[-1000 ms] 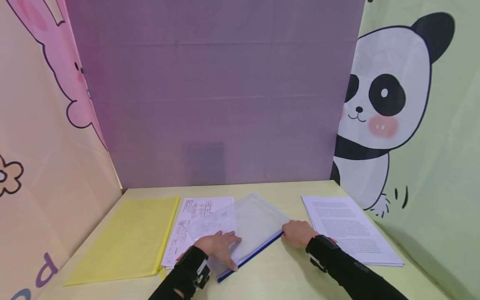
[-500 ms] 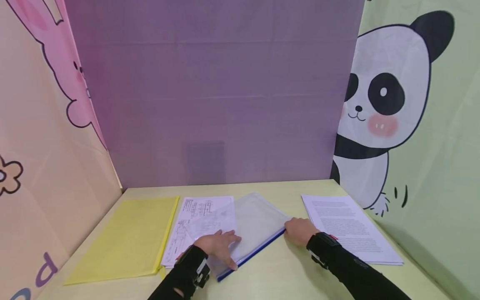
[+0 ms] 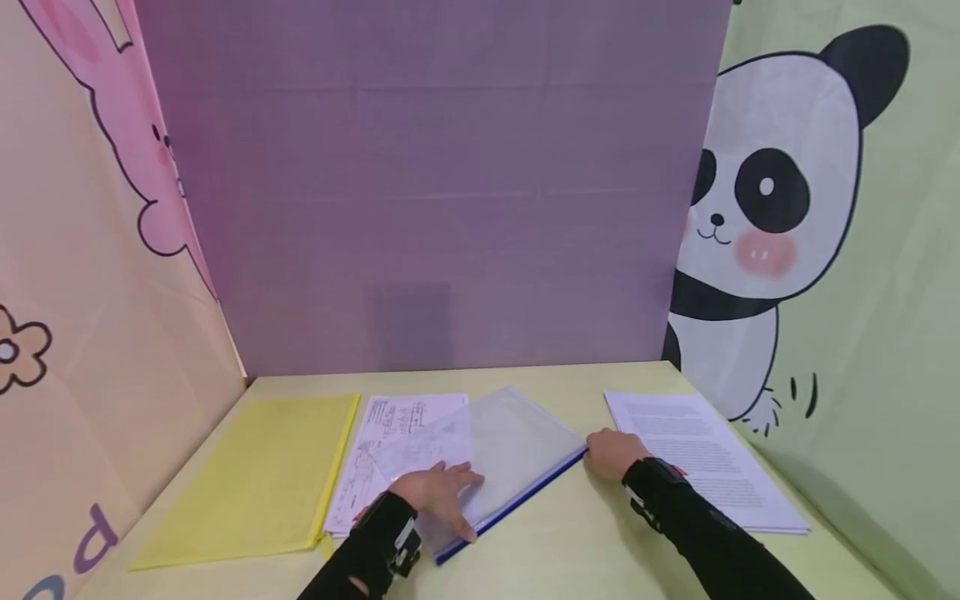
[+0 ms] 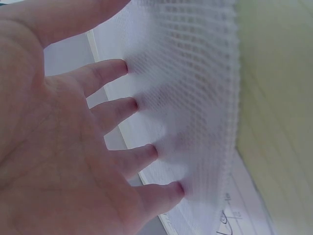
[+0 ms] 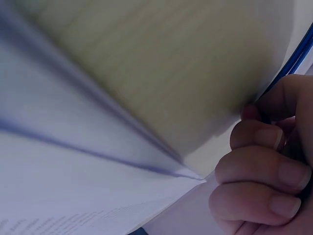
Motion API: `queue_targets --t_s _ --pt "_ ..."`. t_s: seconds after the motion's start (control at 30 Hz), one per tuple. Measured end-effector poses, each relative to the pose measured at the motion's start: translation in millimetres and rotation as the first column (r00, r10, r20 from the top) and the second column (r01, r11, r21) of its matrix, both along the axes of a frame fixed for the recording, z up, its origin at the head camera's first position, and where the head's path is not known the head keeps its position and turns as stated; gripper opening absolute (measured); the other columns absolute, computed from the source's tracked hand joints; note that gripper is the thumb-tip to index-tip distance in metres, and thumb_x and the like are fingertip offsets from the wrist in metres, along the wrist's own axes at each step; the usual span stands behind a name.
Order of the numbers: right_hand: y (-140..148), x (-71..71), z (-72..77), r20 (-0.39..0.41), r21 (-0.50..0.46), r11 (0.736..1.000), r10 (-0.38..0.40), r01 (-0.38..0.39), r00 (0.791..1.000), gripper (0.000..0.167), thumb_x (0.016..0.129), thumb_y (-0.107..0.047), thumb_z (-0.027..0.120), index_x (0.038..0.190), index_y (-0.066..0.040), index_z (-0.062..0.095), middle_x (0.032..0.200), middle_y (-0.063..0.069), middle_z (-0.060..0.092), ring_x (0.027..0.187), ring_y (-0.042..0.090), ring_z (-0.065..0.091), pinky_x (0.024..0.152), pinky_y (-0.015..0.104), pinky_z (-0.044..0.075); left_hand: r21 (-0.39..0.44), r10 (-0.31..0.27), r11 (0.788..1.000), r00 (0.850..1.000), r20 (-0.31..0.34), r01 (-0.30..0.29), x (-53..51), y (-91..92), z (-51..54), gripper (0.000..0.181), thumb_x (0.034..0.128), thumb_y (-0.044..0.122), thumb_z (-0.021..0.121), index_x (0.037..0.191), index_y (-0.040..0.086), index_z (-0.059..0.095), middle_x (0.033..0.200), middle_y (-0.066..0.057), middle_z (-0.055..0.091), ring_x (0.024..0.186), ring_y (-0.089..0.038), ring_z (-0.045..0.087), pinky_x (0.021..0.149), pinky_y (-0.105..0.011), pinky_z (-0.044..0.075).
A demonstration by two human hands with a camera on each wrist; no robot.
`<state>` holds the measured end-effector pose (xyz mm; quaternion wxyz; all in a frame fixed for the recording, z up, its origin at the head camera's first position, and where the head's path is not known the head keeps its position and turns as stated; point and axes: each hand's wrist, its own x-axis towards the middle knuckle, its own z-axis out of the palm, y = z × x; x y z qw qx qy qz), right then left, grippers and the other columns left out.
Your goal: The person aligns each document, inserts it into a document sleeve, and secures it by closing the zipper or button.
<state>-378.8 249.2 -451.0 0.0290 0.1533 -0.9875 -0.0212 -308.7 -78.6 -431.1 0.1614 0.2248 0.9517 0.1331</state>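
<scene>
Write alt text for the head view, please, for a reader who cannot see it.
A person's left hand rests on a translucent document pouch on a table while the right hand pinches the right end of its blue edge. The pouch overlaps a printed sheet; a yellow pouch lies left, a stack of printed pages right.

Pale bench between three coloured walls
Purple wall across the centre, creased, with a darker patch low down; peach wall at left with a pink animal upper left and a flower below; green wall at right with a panda.
</scene>
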Motion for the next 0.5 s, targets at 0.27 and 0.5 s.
queue_targets --t_s 0.27,0.5 --pt "6.6 -4.7 -2.6 -0.010 -0.041 0.999 -0.011 0.010 1.000 0.015 0.093 -0.015 0.060 0.082 -0.005 0.062 0.081 0.014 0.065 0.072 0.030 0.062 0.066 0.054 0.053 -0.009 -0.007 1.000 1.000 -0.003 0.007 -1.8 -1.5 -1.1 0.079 0.0784 0.042 0.085 0.148 0.023 0.053 0.160 -0.004 0.040 0.148 -0.042 0.029 0.118 -0.061 0.025" --pt "3.4 -1.1 -0.5 -0.024 -0.008 1.000 -0.009 0.009 1.000 0.015 0.093 -0.014 0.060 0.083 -0.003 0.062 0.081 0.015 0.064 0.072 0.031 0.062 0.066 0.054 0.054 0.014 0.008 1.000 1.000 -0.010 -0.007 -4.6 -2.2 -6.1 0.081 0.0757 0.042 0.085 0.148 0.023 0.053 0.160 -0.005 0.040 0.148 -0.043 0.028 0.118 -0.060 0.023"
